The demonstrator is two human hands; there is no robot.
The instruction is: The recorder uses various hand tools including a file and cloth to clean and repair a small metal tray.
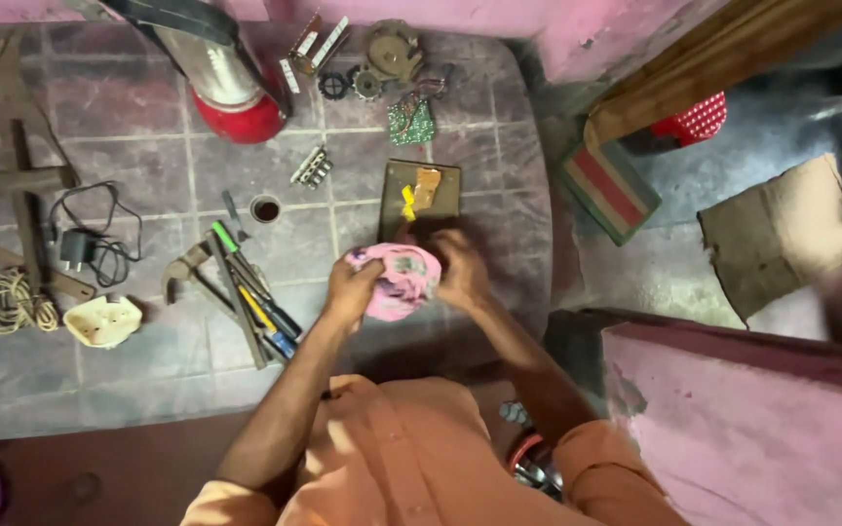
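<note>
On the tiled floor, seen from the head camera, I note both hands brought together over one bundle: my left hand (pixel 351 288) and my right hand (pixel 462 273) are each closed on a crumpled pink cloth (pixel 400 281), which is held just above the floor, directly in front of my knees. Whether anything sits inside the cloth I cannot tell; its folds hide the middle. Just beyond it lies a dark flat board (pixel 421 191) carrying a small yellow piece and an orange-brown piece, touching or nearly touching the far edge of the cloth. To my left, near the left hand, I record a cluster of hand tools (pixel 250 287), screwdrivers with green and blue-yellow handles among them, and a hammer (pixel 185 268) beside these. Further left are a cream plastic housing (pixel 102 320), a coil of pale cord (pixel 2 302) and a black adapter with cable (pixel 85 248). Well apart at the far edge stand a red cylinder (pixel 231 93), small gears (pixel 353 83) and a green circuit board (pixel 411 122). By my judgement the work is midway: parts lie spread out and loose, the cloth is in use, nothing looks reassembled, and the tools lie unhandled.
</note>
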